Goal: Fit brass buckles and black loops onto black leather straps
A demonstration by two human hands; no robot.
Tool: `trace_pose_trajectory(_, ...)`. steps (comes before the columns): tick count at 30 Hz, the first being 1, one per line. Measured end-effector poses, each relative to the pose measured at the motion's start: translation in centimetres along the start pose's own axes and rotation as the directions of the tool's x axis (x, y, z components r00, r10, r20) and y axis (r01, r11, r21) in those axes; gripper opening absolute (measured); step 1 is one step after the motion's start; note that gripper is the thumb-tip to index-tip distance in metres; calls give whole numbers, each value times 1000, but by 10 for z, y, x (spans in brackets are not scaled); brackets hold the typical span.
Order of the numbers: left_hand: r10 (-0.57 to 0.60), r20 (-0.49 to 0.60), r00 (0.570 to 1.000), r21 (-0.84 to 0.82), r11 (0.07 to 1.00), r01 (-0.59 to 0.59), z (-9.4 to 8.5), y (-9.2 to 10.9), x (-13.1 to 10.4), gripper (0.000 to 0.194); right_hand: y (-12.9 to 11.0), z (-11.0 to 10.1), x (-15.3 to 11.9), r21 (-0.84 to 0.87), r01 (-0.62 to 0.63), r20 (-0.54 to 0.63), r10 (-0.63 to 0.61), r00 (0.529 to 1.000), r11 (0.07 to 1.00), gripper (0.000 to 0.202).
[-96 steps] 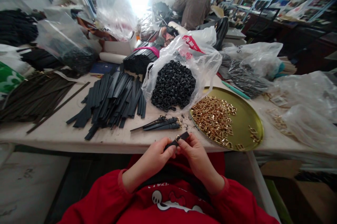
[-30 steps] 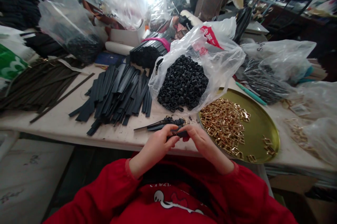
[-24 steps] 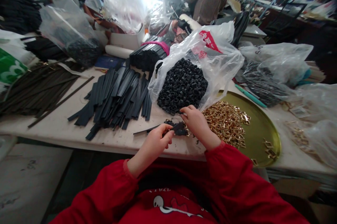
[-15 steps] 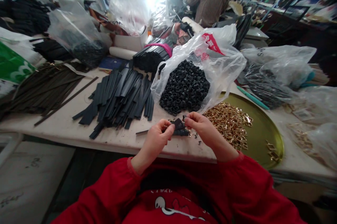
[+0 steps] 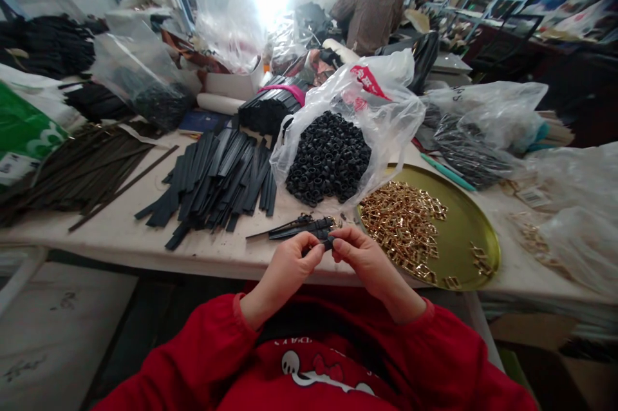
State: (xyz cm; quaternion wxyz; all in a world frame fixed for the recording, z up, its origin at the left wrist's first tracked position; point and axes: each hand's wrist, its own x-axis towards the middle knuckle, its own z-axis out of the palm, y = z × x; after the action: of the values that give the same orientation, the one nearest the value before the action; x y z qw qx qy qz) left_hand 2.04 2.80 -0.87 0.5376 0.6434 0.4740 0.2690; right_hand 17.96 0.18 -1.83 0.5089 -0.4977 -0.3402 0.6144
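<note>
Near the table's front edge, my left hand [image 5: 295,264] pinches a short black strip [image 5: 324,243]. My right hand [image 5: 361,258] has its fingers closed on the strip's other end; whether a small loop is there too is too small to tell. Just behind my hands lie several black straps [image 5: 303,227] with gold metal at one end. Small black loops [image 5: 328,156] fill an open plastic bag [image 5: 393,116]. Gold buckles [image 5: 403,224] are heaped on a round gold tray [image 5: 466,230] at the right. A pile of black strips [image 5: 217,172] lies on the left.
Brown strips [image 5: 96,163] cover the table's left end. A teal tool [image 5: 447,171] lies behind the tray, near plastic bags [image 5: 487,121] at the right. A bundle of black strips [image 5: 270,108] with a pink band stands behind. A person [image 5: 371,8] is in the background.
Both hands have come lower and nearer the table's front edge, with the strip between them, uncovering the straps behind. The view has shifted slightly, so the tray appears further left.
</note>
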Motion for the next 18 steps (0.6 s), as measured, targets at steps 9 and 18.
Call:
trace_pose_trajectory(9, 57, -93, 994, -22, 998, -59, 18, 3, -7, 20, 21, 16, -10, 379, -102, -21, 119, 993, 920, 21)
trace_pose_trajectory(18, 34, 97, 995, -151, 988, -19, 4, -4, -7, 24, 18, 13, -18, 4, 93, -67, -92, 993, 996, 22)
